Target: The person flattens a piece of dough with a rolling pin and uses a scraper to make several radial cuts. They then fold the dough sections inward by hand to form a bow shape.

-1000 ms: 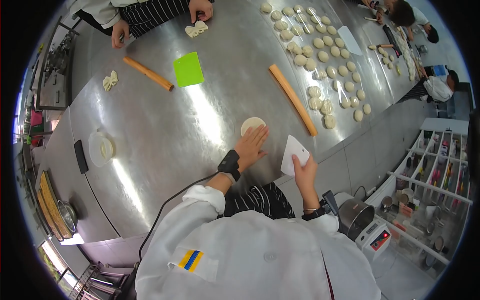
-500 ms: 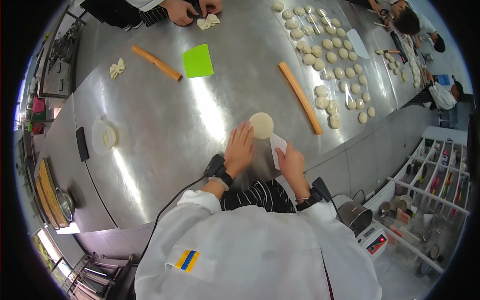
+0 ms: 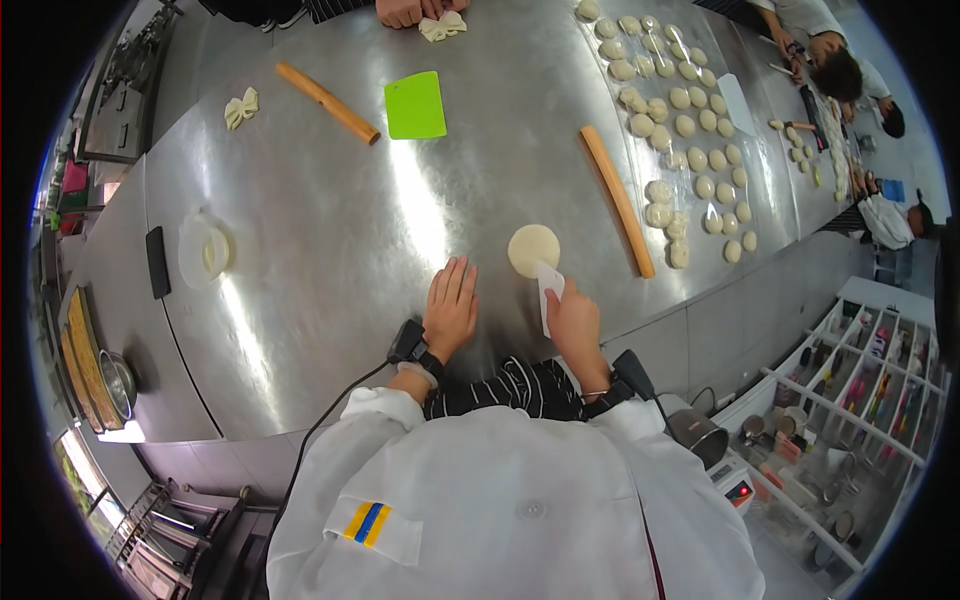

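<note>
— Our right grip (image 3: 577,322) is closing around the white scraper (image 3: 548,283), thumb and fingers pinching its near end. Our left grip (image 3: 450,308) is lying flat and open on the steel, fingers spread, holding nothing.

— And we are leaning over the big steel worktop (image 3: 330,230), which is carrying everything. What is lying around us?

— The long rolling pin (image 3: 618,200) is lying off to our right, clear of both grips, and rows of dough balls (image 3: 690,125) are spreading out beyond it. The green scraper (image 3: 415,105) is sitting well apart, on the far side.

— And the dough disc (image 3: 533,248)?

— It is lying flat on the worktop just ahead of our right grip, between the left grip and the rolling pin. The scraper's far edge is touching its near rim, as far as we can tell.

— So how are we handling this well?

— We are judging that the blade is best held low, almost flat to the steel, so the edge is sliding under the disc and not biting into it. We are thinking a slow, even push is safest, since dough this soft is likely to stretch or tear. The left palm is helping most by bracing us on the bare steel beside the disc, not on it.
</note>
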A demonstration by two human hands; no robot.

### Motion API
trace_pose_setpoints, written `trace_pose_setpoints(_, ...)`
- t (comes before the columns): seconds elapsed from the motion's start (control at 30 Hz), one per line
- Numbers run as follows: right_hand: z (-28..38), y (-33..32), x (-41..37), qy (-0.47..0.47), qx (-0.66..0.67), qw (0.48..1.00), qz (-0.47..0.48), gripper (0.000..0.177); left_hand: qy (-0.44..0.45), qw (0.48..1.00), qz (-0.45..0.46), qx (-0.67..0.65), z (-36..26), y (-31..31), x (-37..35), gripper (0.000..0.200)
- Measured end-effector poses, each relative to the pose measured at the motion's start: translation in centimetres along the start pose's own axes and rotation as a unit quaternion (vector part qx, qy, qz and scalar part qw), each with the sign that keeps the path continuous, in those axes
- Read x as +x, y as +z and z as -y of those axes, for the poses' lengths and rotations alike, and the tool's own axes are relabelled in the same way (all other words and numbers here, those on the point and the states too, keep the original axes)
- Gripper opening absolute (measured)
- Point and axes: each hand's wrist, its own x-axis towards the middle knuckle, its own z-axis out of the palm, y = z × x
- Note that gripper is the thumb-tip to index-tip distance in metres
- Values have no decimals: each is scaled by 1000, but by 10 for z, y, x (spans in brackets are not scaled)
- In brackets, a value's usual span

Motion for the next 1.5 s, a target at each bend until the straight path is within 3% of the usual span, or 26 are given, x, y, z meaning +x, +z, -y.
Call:
trace_pose_setpoints(0.77, 4, 6, 7, -8, -21, 1000, 17, 23, 1, 1000, 8, -17, 0, -2, 2, 55)
trace_pose_setpoints(0.97, -8, 21, -4, -27, -78, 997, 9, 21, 16, 1000, 9, -23, 1, -3, 4, 54)
trace_pose_setpoints(1.17, -22, 6, -38, -11, -64, 995, 74, 27, 17, 999, -8, -32, 4, 1, 1, 55)
trace_pose_setpoints(1.23, -20, 1, -20, -40, -46, 998, 26, 28, 13, 999, -4, -30, 3, 0, 1, 56)
trace_pose_setpoints(1.5, -15, -2, 7, -75, -84, 994, 13, 20, 11, 999, -6, -32, 2, -1, 0, 56)
